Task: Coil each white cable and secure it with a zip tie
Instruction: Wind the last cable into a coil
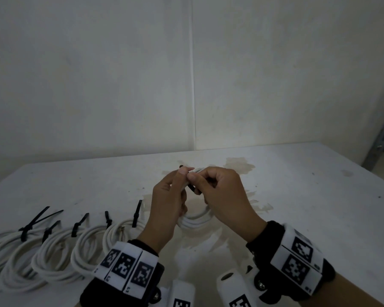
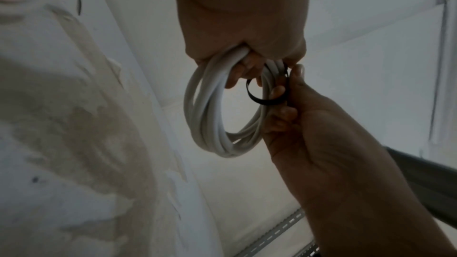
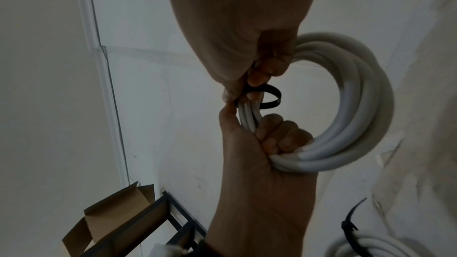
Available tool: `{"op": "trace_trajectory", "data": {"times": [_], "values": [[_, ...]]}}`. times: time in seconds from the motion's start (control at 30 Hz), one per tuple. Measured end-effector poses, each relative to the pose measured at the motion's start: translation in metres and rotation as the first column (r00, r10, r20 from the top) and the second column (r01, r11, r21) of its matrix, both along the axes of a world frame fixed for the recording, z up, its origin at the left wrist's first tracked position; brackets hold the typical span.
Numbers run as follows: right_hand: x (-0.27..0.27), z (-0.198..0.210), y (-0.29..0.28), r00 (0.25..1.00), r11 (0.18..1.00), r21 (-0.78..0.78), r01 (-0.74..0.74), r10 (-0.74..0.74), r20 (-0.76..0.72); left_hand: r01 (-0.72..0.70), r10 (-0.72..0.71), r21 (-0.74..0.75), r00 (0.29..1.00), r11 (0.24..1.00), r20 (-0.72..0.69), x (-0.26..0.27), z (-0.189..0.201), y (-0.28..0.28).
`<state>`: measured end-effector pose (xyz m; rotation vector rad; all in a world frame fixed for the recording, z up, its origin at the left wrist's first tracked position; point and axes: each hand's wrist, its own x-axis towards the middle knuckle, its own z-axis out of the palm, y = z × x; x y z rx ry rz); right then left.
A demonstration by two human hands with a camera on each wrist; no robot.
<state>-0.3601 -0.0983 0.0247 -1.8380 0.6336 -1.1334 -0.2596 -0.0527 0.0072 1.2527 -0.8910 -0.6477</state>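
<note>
We have the coiled white cable (image 2: 210,116) lifted off the white table (image 1: 308,196), our left hand (image 1: 166,209) wrapped round the bundled turns with fingers curled through the ring. Our right hand (image 1: 226,196) pinches a black zip tie (image 2: 268,97) just beside that grip, on the same stretch of bundle. The tie forms a slack loop hanging inside the ring, round the turns between our two grips. Whether its tail has already entered the head we cannot tell; our fingertips cover that spot.

What could go wrong, as we judge it:
- If the left grip eases, the turns may spring apart and one may slide out of the slack loop, so the tie would cinch only part of the bundle.
- If the right pinch slips, the tail may back out and the loop fall open.
- A left fingertip sits close to the loop and could be caught when it tightens.

Five tied coils (image 1: 53,251) lie on the table beyond our left wrist.
</note>
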Motion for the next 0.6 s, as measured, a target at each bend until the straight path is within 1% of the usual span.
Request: {"op": "trace_trajectory", "data": {"times": [0.1, 0.27, 0.4, 0.43, 0.5, 0.57, 0.6], "values": [[0.000, -0.005, 0.003, 1.000, 0.999, 0.029, -0.021, 0.021, 0.024, 0.006, -0.006, -0.001, 1.000, 1.000, -0.014, 0.002, -0.002, 0.001], [-0.002, -0.007, 0.008, 0.999, 0.999, -0.036, -0.039, 0.038, -0.025, -0.019, 0.015, -0.080, 0.999, 0.997, -0.050, 0.012, 0.002, 0.001], [0.001, -0.004, 0.008, 0.997, 0.998, -0.035, -0.055, 0.057, 0.058, -0.026, 0.025, -0.073, 1.000, 0.997, -0.018, 0.004, 0.003, -0.001], [0.002, -0.005, 0.008, 0.997, 0.997, -0.062, -0.047, 0.051, 0.060, -0.028, 0.027, -0.067, 1.000, 0.997, -0.011, 0.003, 0.003, -0.001], [0.002, -0.005, 0.009, 0.999, 0.985, -0.172, -0.002, 0.009, 0.036, -0.027, 0.028, -0.061, 1.000, 0.998, 0.012, 0.006, 0.004, 0.000], [-0.003, -0.002, 0.006, 0.997, 0.959, -0.274, 0.076, -0.070, 0.031, -0.024, 0.026, -0.047, 0.999, 0.999, 0.029, 0.011, 0.004, 0.002], [-0.006, 0.001, 0.002, 0.993, 0.950, -0.289, 0.120, -0.113, 0.042, -0.022, 0.024, -0.037, 0.999, 0.999, 0.030, 0.014, 0.005, 0.003]]}}
